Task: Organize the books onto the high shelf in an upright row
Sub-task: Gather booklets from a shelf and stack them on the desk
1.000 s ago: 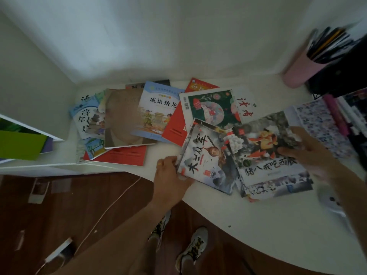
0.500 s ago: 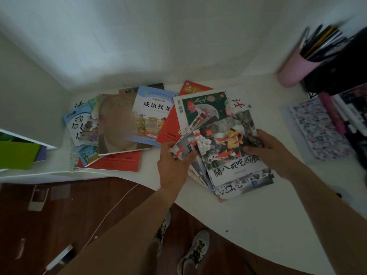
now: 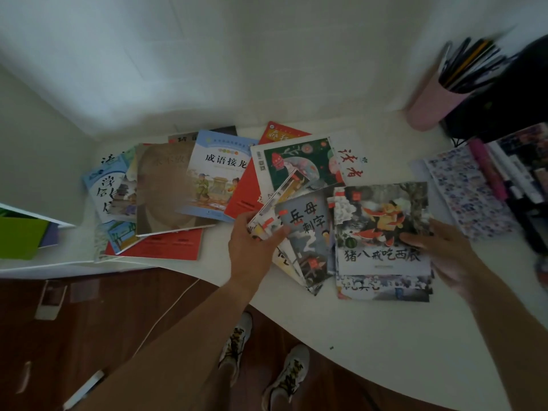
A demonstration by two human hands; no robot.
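Head view looks down on a white curved surface (image 3: 370, 345) where thin paper picture books lie flat in a messy spread. Left hand (image 3: 252, 247) has its grip closed on the corner of a fanned bunch of thin grey picture books (image 3: 305, 241), while the right hand (image 3: 439, 250) lays nearly straight fingers on the edge of a grey watermelon-cover book (image 3: 382, 229) just beside them. Back left, a blue-topped book (image 3: 219, 173) leans over a red book (image 3: 246, 197).

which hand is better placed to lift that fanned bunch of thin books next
Left. The left hand already pinches the fanned thin books at their upper corner; the right hand only rests on the watermelon book.
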